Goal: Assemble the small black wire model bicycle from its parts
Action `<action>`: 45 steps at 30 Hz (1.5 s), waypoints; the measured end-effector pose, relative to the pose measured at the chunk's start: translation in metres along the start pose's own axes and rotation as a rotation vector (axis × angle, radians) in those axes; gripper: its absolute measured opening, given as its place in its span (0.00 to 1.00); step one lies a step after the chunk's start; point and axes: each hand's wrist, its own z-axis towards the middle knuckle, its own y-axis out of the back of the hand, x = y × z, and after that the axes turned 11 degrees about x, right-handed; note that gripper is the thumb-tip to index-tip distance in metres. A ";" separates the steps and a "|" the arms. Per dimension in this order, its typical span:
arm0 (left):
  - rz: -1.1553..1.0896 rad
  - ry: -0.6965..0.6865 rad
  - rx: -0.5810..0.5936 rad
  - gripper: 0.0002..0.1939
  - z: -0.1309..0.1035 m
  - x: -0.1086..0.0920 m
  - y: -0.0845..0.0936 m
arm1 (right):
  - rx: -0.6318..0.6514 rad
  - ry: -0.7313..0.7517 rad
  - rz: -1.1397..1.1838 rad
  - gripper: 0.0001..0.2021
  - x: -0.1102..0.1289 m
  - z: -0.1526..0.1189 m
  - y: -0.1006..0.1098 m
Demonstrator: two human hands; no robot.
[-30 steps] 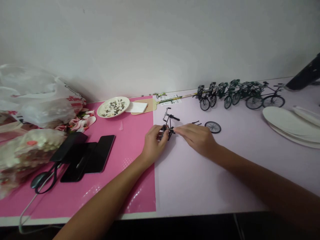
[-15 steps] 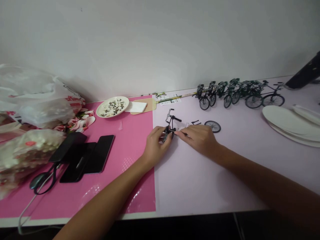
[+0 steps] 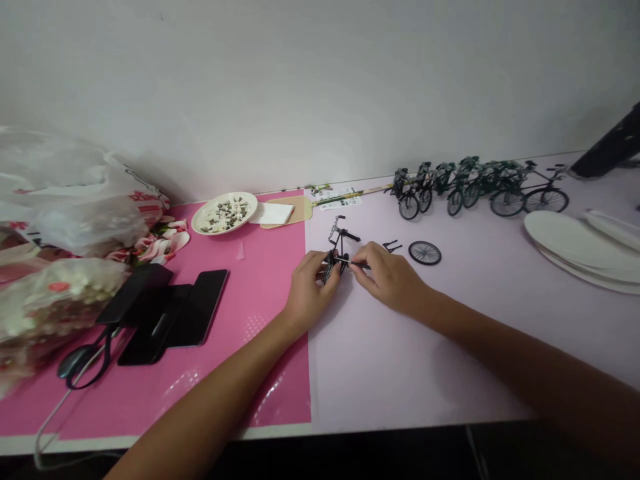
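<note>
Near the middle of the table, my left hand is closed around a partly built black model bicycle. Its handlebar points away from me, and the lower part is covered by my fingers. My right hand pinches a small screwdriver with a dark handle and a thin shaft. The shaft points left and its tip meets the bicycle between my hands. Just beyond my right hand lie a small black forked part and a loose spoked wheel.
Several finished model bicycles stand along the wall. White plates lie at right. A bowl of small parts, a white pad and a fly swatter lie at the back. Phones and plastic bags are at left.
My right hand has shifted slightly and its fingers have risen and re-gripped the screwdriver. The left hand and the model bicycle have barely moved.
</note>
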 end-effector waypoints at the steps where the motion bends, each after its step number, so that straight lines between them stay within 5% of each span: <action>1: -0.001 0.006 0.010 0.08 0.000 0.000 0.000 | 0.008 -0.008 -0.013 0.08 -0.002 0.000 -0.001; 8: -0.025 0.032 0.059 0.09 -0.002 -0.003 -0.001 | 0.013 -0.071 -0.130 0.19 -0.003 0.001 0.000; 16: 0.006 0.006 0.044 0.08 -0.001 0.000 -0.001 | 0.032 -0.096 0.144 0.05 0.005 0.000 0.006; 23: 0.051 -0.013 0.027 0.05 -0.001 -0.002 0.001 | 0.051 -0.075 0.049 0.09 -0.007 0.000 -0.001; 32: 0.101 -0.052 0.044 0.06 -0.003 -0.005 0.001 | -0.092 -0.009 -0.113 0.19 -0.004 0.000 -0.004; 39: 0.134 -0.051 0.016 0.07 -0.003 -0.001 0.000 | -0.124 0.008 -0.021 0.17 -0.003 0.002 0.000; 45: 0.135 -0.053 -0.004 0.08 -0.003 -0.002 0.001 | -0.020 0.036 -0.032 0.12 0.000 0.003 0.004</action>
